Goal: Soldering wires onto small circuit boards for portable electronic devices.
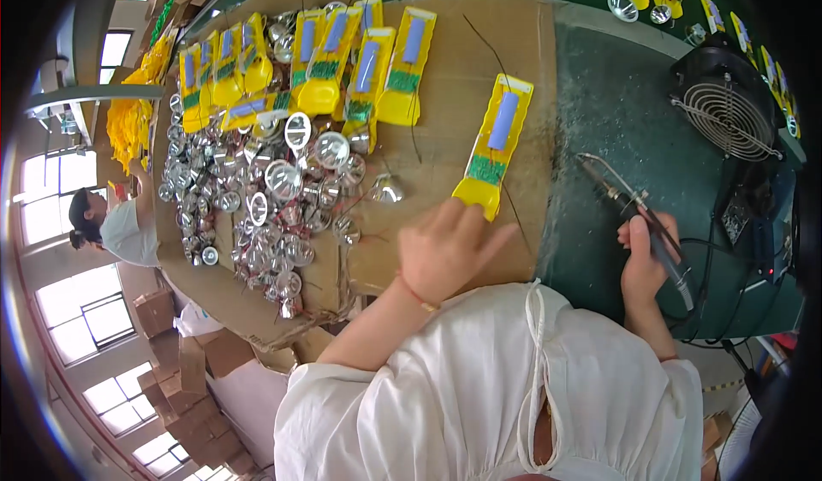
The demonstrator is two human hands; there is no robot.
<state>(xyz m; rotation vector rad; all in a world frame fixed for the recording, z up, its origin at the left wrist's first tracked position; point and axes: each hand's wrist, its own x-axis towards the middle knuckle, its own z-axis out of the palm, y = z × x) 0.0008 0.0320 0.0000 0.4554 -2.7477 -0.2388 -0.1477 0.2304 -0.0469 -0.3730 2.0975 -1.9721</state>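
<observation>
My left hand rests on the wide lower end of a yellow flashlight housing, its fingers bent over the rim and its thumb out to the right. A purple cylindrical battery and a green circuit board lie inside this housing, and thin dark wires stick out at both ends. My right hand is wrapped around a soldering iron, with a thin metal tube running along it. The iron's tip points up and left over the green tabletop, apart from the housing.
Left of the housing, several more yellow housings lie beside a heap of shiny reflectors on cardboard. A black fan with a wire grille stands at right, near cables. Another person works at far left.
</observation>
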